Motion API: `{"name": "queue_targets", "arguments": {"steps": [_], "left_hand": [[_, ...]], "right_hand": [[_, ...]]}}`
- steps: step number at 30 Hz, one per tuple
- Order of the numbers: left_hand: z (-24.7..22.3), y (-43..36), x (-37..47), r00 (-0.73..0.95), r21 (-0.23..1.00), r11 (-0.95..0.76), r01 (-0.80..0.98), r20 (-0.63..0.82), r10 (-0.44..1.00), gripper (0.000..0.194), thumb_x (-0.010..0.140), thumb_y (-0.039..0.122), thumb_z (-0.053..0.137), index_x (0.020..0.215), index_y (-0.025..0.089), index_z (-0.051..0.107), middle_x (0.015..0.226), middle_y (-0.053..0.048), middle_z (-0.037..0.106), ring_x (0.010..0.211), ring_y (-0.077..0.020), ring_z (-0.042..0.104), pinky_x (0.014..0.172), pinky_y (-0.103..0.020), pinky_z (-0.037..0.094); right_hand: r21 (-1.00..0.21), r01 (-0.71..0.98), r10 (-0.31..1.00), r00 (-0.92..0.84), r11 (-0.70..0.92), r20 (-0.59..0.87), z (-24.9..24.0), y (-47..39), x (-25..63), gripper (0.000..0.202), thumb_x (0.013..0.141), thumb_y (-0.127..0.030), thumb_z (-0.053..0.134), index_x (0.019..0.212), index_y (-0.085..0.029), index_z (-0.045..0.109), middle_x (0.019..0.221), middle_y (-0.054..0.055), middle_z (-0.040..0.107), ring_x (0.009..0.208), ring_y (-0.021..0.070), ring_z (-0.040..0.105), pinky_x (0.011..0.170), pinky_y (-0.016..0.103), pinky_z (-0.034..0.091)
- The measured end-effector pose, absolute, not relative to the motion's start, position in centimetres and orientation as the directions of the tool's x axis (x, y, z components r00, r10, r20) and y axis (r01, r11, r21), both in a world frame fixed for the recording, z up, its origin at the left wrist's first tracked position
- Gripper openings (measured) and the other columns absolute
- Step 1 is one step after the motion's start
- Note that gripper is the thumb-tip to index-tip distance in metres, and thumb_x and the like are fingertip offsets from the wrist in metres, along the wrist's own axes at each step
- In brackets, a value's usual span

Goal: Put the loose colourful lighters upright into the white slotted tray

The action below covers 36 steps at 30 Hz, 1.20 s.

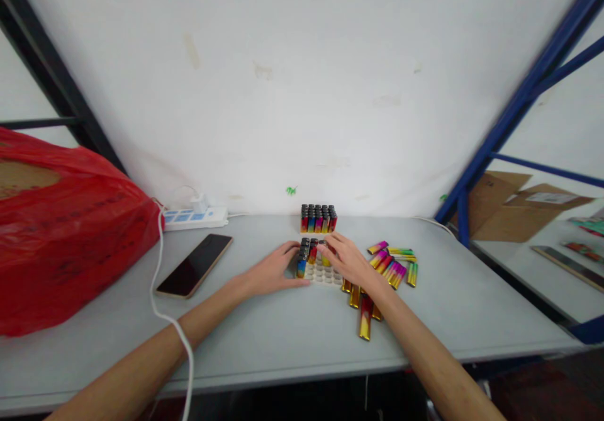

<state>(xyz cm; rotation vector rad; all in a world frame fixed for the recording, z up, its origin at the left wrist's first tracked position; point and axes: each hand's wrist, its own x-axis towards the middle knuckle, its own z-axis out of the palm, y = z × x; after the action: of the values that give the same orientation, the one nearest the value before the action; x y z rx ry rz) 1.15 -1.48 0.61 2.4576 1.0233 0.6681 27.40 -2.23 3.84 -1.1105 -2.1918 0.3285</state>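
Note:
On the grey table stands a white tray point(324, 275) with rows of holes. Several black-topped lighters point(301, 266) stand upright along its left side. My left hand point(272, 271) is at the tray's left edge, fingers at the back corner and thumb along the front, holding it. Above the tray's back rows, my right hand point(346, 257) has its fingers closed on a yellow lighter point(325, 261), mostly hidden beneath them. A full block of upright lighters point(319, 219) stands behind the tray. Loose shiny lighters point(365, 318) lie to the right, partly under my right forearm.
A black phone point(195, 265) lies at the left, near a white power strip point(195, 218). A red plastic bag point(70, 232) bulges at the far left, with a white cable point(158, 270) hanging before it. Blue frame bars point(500, 119) and cardboard point(495, 207) are at the right.

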Motion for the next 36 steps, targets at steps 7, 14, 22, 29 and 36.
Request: {"name": "queue_targets", "arguments": {"steps": [7,14,22,29,36], "left_hand": [[0.5,-1.5,1.1,0.620,0.526,-0.660,0.536,0.286,0.731,0.085,0.086,0.063,0.086,0.154,0.021,0.057,0.155,-0.018,0.059,0.146,-0.0379,0.057,0.128,-0.053,0.043],[0.2,-1.4,1.0,0.614,0.519,-0.653,0.552,0.276,0.739,0.085,0.086,0.065,0.085,0.153,0.021,0.057,0.156,-0.017,0.059,0.146,-0.0381,0.057,0.128,-0.052,0.043],[0.4,-1.5,1.0,0.613,0.526,-0.640,0.560,0.256,0.747,0.085,0.086,0.067,0.083,0.152,0.019,0.058,0.156,-0.019,0.057,0.147,-0.0400,0.056,0.130,-0.055,0.041],[0.5,-1.3,1.1,0.612,0.505,-0.638,0.581,0.247,0.752,0.085,0.085,0.071,0.082,0.150,0.020,0.060,0.156,-0.020,0.058,0.145,-0.0427,0.058,0.128,-0.057,0.044],[0.8,-1.4,1.1,0.616,0.495,-0.641,0.587,0.241,0.750,0.085,0.086,0.071,0.080,0.149,0.017,0.060,0.156,-0.020,0.058,0.144,-0.0419,0.058,0.129,-0.056,0.043]], "right_hand": [[-0.554,0.663,0.863,-0.409,0.503,0.295,3.7,-2.5,27.0,0.049,0.113,-0.057,0.043,0.082,-0.024,0.060,0.071,0.002,0.073,0.066,0.0193,0.068,0.071,0.029,0.050],[-0.379,0.760,0.849,-0.483,0.529,0.215,3.6,-2.4,26.2,0.039,0.113,-0.051,0.054,0.099,-0.019,0.070,0.089,0.009,0.081,0.080,0.0216,0.076,0.073,0.029,0.049],[-0.222,0.842,0.870,-0.459,0.491,0.180,4.7,-2.8,26.5,0.052,0.117,-0.055,0.037,0.103,-0.021,0.074,0.098,0.009,0.081,0.088,0.0216,0.074,0.076,0.028,0.044],[-0.109,0.987,0.949,0.144,-0.117,0.282,4.7,-1.3,32.5,0.039,0.114,-0.040,0.044,0.126,-0.015,0.071,0.125,0.023,0.073,0.119,0.0344,0.067,0.096,0.041,0.048],[-0.056,0.958,0.952,0.286,-0.282,0.104,3.2,-0.2,34.9,0.041,0.111,-0.037,0.052,0.140,-0.014,0.068,0.137,0.028,0.061,0.130,0.0404,0.062,0.107,0.056,0.046]]}}
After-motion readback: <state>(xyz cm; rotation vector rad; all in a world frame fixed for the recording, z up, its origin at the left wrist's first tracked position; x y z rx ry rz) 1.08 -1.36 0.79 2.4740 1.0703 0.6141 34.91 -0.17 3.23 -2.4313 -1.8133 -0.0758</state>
